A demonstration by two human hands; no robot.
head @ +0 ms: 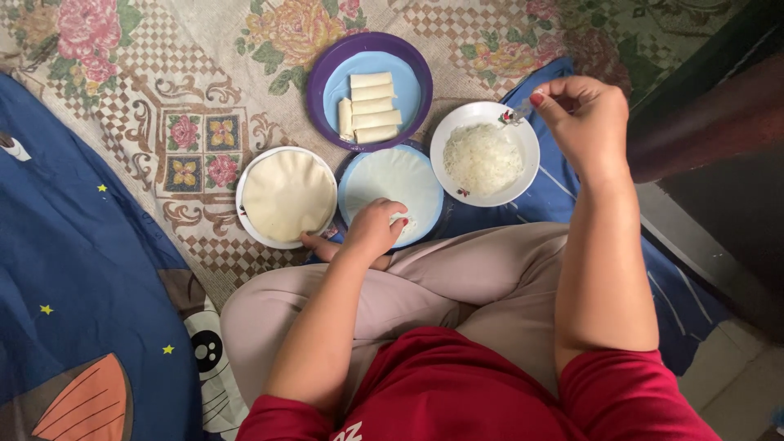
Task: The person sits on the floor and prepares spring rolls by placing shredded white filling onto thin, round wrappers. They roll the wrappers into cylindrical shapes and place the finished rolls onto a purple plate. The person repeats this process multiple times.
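left hand (374,229) sits fingers-down on the thin pale round wrapper (392,184) on the light-blue plate (349,196), pinning it flat; right hand (581,118) pinches a small metal spoon (516,113) over the white bowl of shredded filling (483,155); finished rolls (369,106) wait on the purple plate (327,73)

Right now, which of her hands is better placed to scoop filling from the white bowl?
Probably the right hand: it holds a spoon at the rim of the white bowl of shredded filling. The left hand rests on the wrapper.
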